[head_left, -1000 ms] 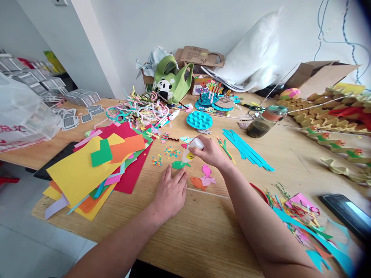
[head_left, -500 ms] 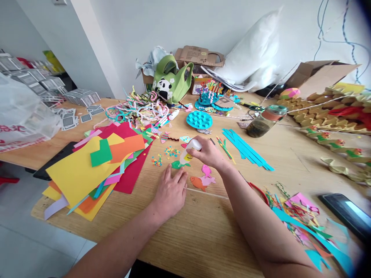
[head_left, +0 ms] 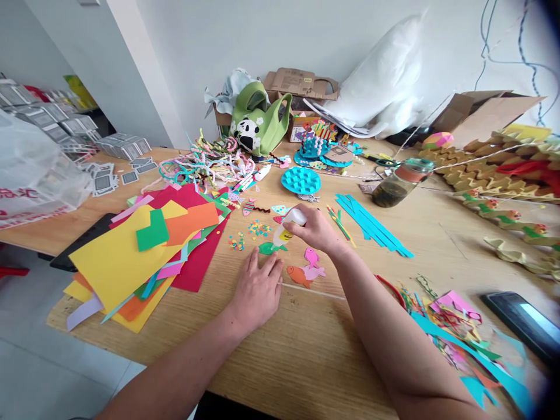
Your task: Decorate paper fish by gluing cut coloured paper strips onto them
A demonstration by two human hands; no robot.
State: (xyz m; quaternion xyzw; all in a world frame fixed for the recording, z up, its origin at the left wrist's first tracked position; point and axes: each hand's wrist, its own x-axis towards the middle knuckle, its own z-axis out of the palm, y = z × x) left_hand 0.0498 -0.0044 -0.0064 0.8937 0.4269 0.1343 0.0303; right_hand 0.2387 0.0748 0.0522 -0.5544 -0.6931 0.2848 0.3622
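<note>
My right hand (head_left: 315,228) is closed around a white glue bottle (head_left: 284,233) with a yellow label, tilted nozzle-down. Its tip meets or hovers just over a green paper fish (head_left: 266,249); I cannot tell which. My left hand (head_left: 258,289) lies flat, fingers stretched out, with the fingertips at the fish's lower edge. To the right of the fish lie an orange paper fish (head_left: 298,275) and a pink paper fish (head_left: 311,256), beside a paler pink one. Small paper dots (head_left: 259,229) in yellow, orange and blue are scattered beyond the green fish.
Coloured paper sheets (head_left: 118,256) are piled at the left. Blue paper strips (head_left: 371,224) and a lidded jar (head_left: 400,184) stand off to the right. Paper scraps (head_left: 464,332) and a phone (head_left: 522,326) lie near right. A green panda bag (head_left: 258,125) is at the back.
The glue bottle and my right hand have shifted slightly to the right over the green fish. My left hand stays in place.
</note>
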